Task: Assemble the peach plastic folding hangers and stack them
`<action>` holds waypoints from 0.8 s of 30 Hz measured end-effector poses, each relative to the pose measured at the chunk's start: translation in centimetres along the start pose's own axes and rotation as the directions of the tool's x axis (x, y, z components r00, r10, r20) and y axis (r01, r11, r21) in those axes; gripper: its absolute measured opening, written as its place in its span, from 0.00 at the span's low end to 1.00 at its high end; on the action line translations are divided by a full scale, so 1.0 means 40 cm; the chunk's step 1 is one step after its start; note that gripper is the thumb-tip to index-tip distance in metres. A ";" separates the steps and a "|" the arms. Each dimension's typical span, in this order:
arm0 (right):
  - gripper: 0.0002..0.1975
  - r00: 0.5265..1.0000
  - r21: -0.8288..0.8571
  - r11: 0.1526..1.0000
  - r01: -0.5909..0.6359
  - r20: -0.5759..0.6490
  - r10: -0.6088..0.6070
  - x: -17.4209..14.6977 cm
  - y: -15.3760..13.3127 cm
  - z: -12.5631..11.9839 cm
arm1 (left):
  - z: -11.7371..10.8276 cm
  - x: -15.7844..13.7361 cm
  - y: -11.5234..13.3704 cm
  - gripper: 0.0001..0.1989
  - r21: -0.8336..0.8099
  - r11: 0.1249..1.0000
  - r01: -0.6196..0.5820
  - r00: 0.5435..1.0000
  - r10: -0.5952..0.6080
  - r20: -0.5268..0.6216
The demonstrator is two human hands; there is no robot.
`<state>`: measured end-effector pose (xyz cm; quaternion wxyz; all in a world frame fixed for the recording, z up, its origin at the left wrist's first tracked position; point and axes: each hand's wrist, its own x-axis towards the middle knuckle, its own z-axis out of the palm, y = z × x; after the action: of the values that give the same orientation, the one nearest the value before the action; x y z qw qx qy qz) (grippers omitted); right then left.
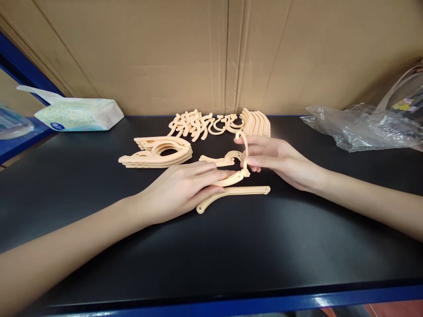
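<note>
My left hand [185,187] presses a curved beige plastic hanger arm [231,179] against the black table, fingers closed over it. Between the thumb and fingers of my right hand [274,158] is a beige hanger hook [246,152], upright, its lower end meeting the end of that arm. Just in front of the left fingertips lies a long beige hanger arm [238,190] with a hole at each end. Behind both hands rests another beige hanger piece [220,160], partly hidden by my left fingers and right fingertips.
Stacked folded hangers [155,152] lie to the left. Toward the back are a heap of small curved parts [191,124], several hooks [216,125] and a row of arms [257,123]. A tissue pack [79,114] is back left, crumpled clear plastic bags [360,127] back right. Cardboard [148,53] stands behind.
</note>
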<state>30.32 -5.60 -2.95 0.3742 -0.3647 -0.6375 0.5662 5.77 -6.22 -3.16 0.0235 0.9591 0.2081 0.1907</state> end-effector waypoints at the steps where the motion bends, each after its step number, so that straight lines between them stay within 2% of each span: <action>1: 0.24 1.000 0.000 1.000 0.001 -0.004 -0.001 0.000 0.001 0.000 | -0.001 0.000 0.002 0.13 -0.005 1.000 0.002 1.000 -0.002 -0.005; 5: 0.23 1.000 0.012 1.000 0.009 -0.004 -0.009 0.002 0.004 -0.004 | -0.010 -0.001 0.012 0.13 -0.044 0.999 0.008 0.999 -0.010 -0.037; 11: 0.23 1.000 0.029 1.000 0.002 -0.004 -0.002 0.003 0.003 -0.002 | -0.014 -0.003 0.017 0.13 -0.051 0.999 0.013 1.000 -0.013 -0.004; 19: 0.23 1.000 0.011 1.000 -0.015 -0.019 0.015 0.005 0.000 0.000 | -0.005 -0.004 0.007 0.16 0.099 0.995 0.020 0.998 -0.014 -0.057; 24: 0.23 1.000 -0.020 1.000 -0.004 -0.005 0.004 0.004 0.002 -0.002 | -0.003 0.000 0.009 0.14 0.158 0.987 -0.001 0.995 0.018 -0.103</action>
<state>30.32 -5.43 -3.02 0.3709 -0.3711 -0.6415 0.5596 5.84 -6.55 -3.00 -0.0642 0.9477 0.2188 0.2234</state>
